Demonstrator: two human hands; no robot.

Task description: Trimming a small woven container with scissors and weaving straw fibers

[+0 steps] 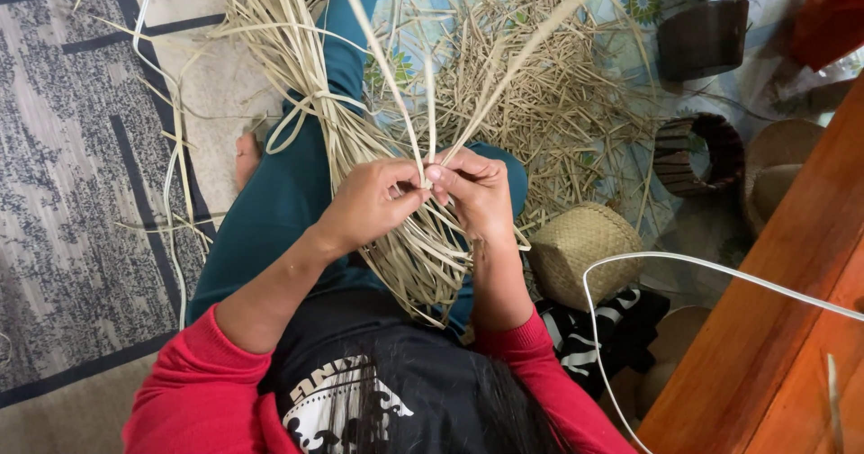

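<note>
I sit on the floor with a tied bundle of pale reed strips (306,85) lying across my lap and teal trouser legs. My left hand (369,204) and my right hand (475,193) meet above the bundle's near end. Both pinch a few thin strips (423,103) between thumb and fingers, fingertips touching. Those strips rise and fan out toward the top of the view. The cut ends of the bundle (423,265) spread below my hands.
A heap of short reed offcuts (549,85) covers a flowered cloth ahead. A small woven basket (580,249) sits by my right knee. Dark woven rings (697,152) and a dark pot (704,35) lie beyond. A wooden ledge (792,301) runs at right. A patterned rug (72,193) lies at left.
</note>
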